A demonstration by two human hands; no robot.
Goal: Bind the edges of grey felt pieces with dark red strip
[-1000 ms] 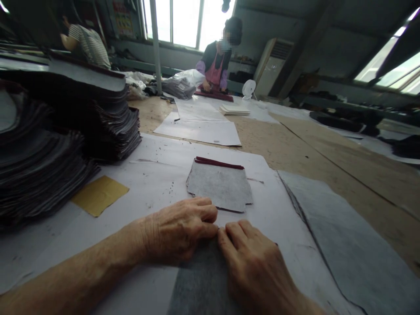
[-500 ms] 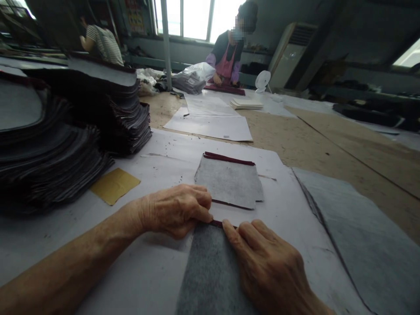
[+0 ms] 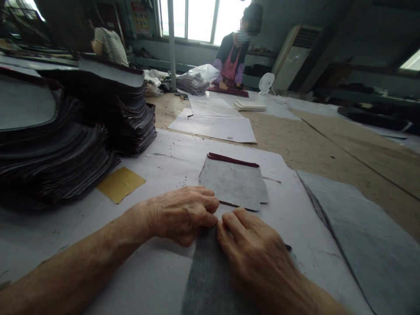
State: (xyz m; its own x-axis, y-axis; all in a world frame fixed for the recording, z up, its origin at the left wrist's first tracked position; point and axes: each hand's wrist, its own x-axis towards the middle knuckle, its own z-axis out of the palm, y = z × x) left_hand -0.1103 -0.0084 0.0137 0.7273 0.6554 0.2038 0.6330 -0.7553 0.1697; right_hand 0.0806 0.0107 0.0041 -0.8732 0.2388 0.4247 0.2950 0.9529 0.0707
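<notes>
Two hands, the left (image 3: pixel 185 214) and the right (image 3: pixel 254 245), pinch one grey fabric panel (image 3: pixel 210 275) along its far edge on white paper (image 3: pixel 147 280). Beyond lie one smaller grey piece (image 3: pixel 232 181) and a tan tabletop (image 3: pixel 328 148); two dark stacks (image 3: pixel 49 148) stand left, two people (image 3: pixel 229 65) behind.

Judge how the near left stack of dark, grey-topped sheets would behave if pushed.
The stack is probably heavy, given its many layers. Its curved sheets look floppy, and the fanned, uneven edges suggest it may slide apart.
</notes>
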